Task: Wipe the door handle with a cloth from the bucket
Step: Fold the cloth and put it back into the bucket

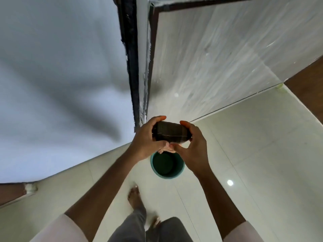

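Note:
A dark checked cloth point(170, 134), folded into a thick bundle, sits between both my hands above the floor. My left hand point(146, 142) grips its left end and my right hand point(191, 145) grips its right end. A pale bit of fabric point(165, 149) hangs under my thumbs. Directly below stands a teal bucket point(181, 169) on the white tiled floor, its dark inside partly hidden by my hands. No door handle shows in this view.
A dark door frame point(130, 58) runs up the middle, with a white wall point(52, 75) to its left and a grey panel point(218, 58) to its right. My bare feet point(135, 196) stand on glossy tiles behind the bucket.

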